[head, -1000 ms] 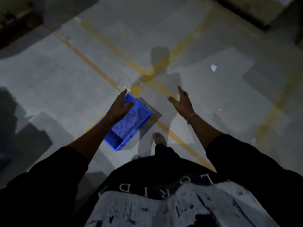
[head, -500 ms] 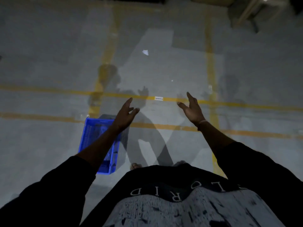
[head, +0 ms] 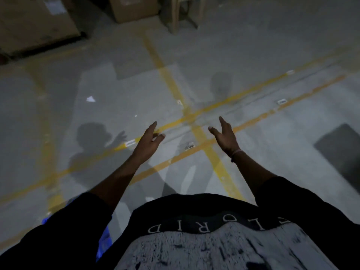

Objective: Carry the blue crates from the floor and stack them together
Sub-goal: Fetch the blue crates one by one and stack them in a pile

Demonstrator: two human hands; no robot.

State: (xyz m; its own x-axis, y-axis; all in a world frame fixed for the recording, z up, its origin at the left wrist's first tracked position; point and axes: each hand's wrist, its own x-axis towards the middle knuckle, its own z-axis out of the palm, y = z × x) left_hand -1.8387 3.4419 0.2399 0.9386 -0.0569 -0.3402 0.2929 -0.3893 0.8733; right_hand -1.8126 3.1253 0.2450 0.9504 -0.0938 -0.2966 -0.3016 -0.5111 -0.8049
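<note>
My left hand (head: 149,142) and my right hand (head: 226,136) are raised in front of me over the grey floor, fingers straight and spread, holding nothing. Only slivers of a blue crate (head: 104,240) show at the lower left, mostly hidden behind my left sleeve. It sits on the floor close beside my body, well below and behind both hands.
Yellow floor lines (head: 196,131) cross under my hands. Cardboard boxes (head: 134,7) stand at the far top left and top middle, next to pale furniture legs (head: 176,18). A white paper scrap (head: 91,99) lies on the floor. A dark patch (head: 342,151) is at the right.
The view has swung away from the blue crate, which slid from the left middle to the bottom left behind my sleeve. Both hands stay raised and empty. Boxes have come into view ahead.
</note>
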